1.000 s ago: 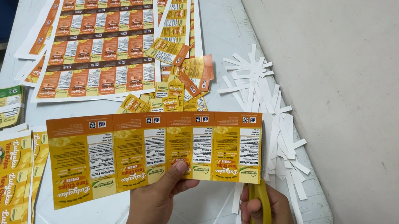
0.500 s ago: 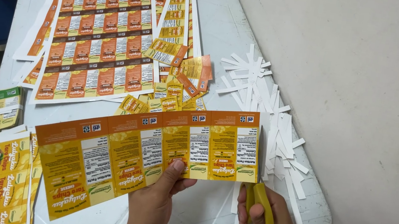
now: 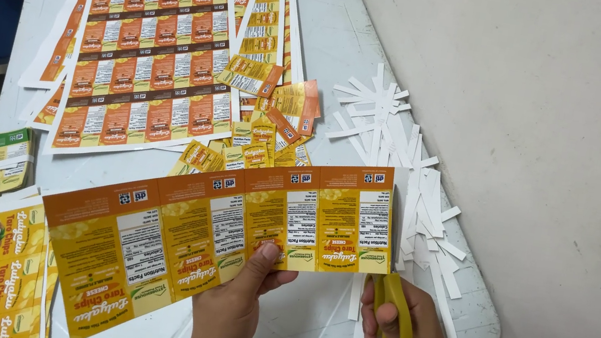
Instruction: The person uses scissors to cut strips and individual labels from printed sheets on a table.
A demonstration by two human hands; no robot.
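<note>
Orange-yellow label strip (image 3: 225, 237), uncut, held flat over table, yellow-handled scissors (image 3: 395, 321) at its rt end

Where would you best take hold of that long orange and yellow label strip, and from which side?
Pinch the label strip at its lower edge near the middle, from the person's side, thumb on top, as the left hand does. The thin strip would sag if held by one end, and the right end stays free for the scissors.

Left hand (image 3: 234, 307) pinching the lower edge of a long orange-yellow label strip (image 3: 218, 232), held above the white table (image 3: 335, 54). Right hand (image 3: 411, 331) gripping yellow-handled scissors (image 3: 394, 316) at the strip's right end. White paper offcuts (image 3: 405, 169) just beside; uncut label sheets (image 3: 149, 57) further back.
</note>
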